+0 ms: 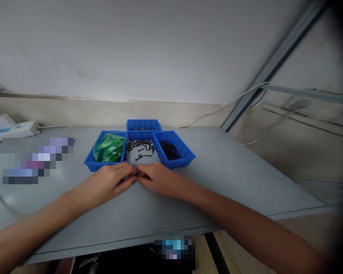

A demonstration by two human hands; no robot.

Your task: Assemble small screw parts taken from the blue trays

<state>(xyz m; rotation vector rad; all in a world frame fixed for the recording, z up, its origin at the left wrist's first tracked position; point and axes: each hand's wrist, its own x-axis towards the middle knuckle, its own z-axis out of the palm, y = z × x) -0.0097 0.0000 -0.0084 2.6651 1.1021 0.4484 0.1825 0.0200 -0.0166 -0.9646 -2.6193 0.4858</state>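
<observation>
Part (137, 174): small, dark, between the fingertips of left hand (114, 177) and right hand (157, 179), just in front of the gap between left bin (101, 166) and right bin (177, 163). Cannot tell its exact shape behind the fingers, nor any contact with the table (231, 160). Grip: narrow at both hands, thumbs and fingers pinched on the part, fingertips of one hand close against those of the other. Treat slip as the main hazard: very little surface to hold, and uneven pressure liable to twist or flick the part loose. If dropped, possibly hard to find among the loose screws (143, 155) just beyond the fingers or in the denser pile farther back, because of similar size and dark colour. Avoid sweeping the fingers forward; risk of scattering the screws. Farther out, note left hand near the front wall of left bin, and right hand near the front corner of right bin: risk of bumping either through a careless turn of the wrist, with possible spilling of black pieces (170, 150) or shifting of the green bag (110, 148). Rear bin (143, 125): behind the pile, lower risk. Near table edge: under the forearms, with possible loss to the floor after a roll.
</observation>
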